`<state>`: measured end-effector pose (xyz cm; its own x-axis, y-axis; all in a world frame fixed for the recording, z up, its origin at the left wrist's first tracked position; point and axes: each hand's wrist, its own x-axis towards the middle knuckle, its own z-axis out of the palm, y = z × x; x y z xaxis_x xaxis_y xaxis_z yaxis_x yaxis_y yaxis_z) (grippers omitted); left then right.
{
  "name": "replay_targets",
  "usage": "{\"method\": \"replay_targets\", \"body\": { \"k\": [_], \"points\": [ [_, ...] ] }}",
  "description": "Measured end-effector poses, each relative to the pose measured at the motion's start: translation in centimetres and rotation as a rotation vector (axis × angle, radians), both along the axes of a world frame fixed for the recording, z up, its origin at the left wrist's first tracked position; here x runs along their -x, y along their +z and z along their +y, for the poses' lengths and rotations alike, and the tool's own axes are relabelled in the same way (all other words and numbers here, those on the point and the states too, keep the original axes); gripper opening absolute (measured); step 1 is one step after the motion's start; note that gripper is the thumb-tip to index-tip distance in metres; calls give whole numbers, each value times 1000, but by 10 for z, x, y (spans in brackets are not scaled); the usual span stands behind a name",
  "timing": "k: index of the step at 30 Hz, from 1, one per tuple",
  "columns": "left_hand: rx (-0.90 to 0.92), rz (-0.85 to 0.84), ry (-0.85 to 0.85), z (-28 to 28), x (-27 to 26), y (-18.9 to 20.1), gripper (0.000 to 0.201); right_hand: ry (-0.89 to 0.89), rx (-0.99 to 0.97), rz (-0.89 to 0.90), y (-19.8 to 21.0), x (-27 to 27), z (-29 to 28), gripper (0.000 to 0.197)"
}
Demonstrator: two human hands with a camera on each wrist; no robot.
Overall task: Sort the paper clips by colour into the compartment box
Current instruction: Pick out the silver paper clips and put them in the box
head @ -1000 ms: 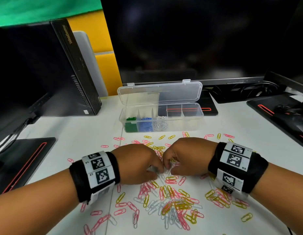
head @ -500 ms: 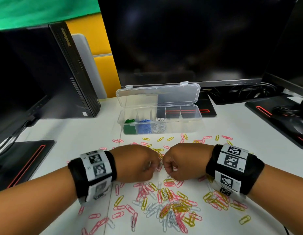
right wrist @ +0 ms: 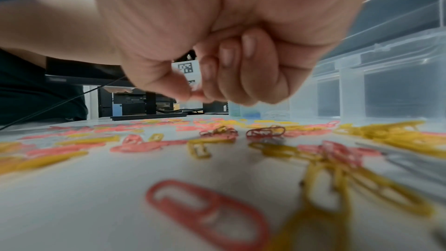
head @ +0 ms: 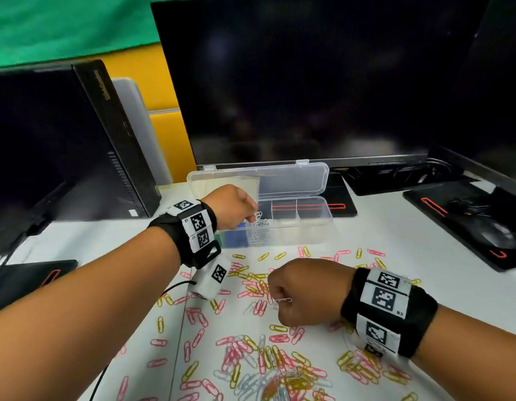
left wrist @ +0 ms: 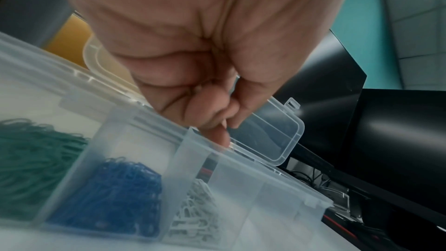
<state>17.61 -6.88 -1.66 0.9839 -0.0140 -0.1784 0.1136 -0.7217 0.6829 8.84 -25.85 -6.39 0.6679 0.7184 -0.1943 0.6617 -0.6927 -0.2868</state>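
Having left the pile, left hand now hovers over compartment box.

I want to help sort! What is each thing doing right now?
Compartment box: lid open.
White clip compartment: partly filled.
Left hand: over the box, fingers curled.
Right hand: pinching a white clip.
Pink and yellow clips: loose on the table.

A large dark monitor stood at the back of the white worktop. Left of the monitor stood a black computer tower; to its right, a mouse rested on a black pad.
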Motion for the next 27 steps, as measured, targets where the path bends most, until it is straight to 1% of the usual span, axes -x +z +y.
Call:
{"method": "replay_targets", "body": {
  "k": [1,3,6,8,10,11,13,15,17,20,22,24,27],
  "points": [
    [57,33,14,-1,-1,1,18,-23,-36,-17,3,0,-1,12],
    [229,99,58,-3,-2,2,22,-85,-92,-41,12,-4,-3,11],
    [495,156,128,-2,0,6,32,-223,-151,-28,30,-27,-3,12],
    [536,149,113,0,2,9,35,-304,-142,-76,39,-51,4,11],
    [503,107,72,4,6,11,35,-373,-133,-131,44,-74,17,15],
    [465,68,51,7,8,13,35,-399,-142,-137,45,-84,25,18],
    [308,-37,0,15,14,16,30,-422,-116,-146,45,-98,41,16],
    [85,-143,-90,23,26,17,21,-401,-41,-171,43,-107,55,11],
    [-150,-210,-249,29,45,15,18,-348,45,-192,44,-112,64,14],
    [-414,-144,-486,33,76,5,12,-274,66,-177,47,-115,64,36],
    [-543,-115,-581,32,91,-5,10,-239,21,-199,49,-108,58,44],
    [-608,-115,-621,28,100,-16,14,-210,-46,-255,49,-93,48,42],
    [-679,-117,-636,18,105,-31,20,-105,-56,-256,42,-55,28,27]
  ]
}}
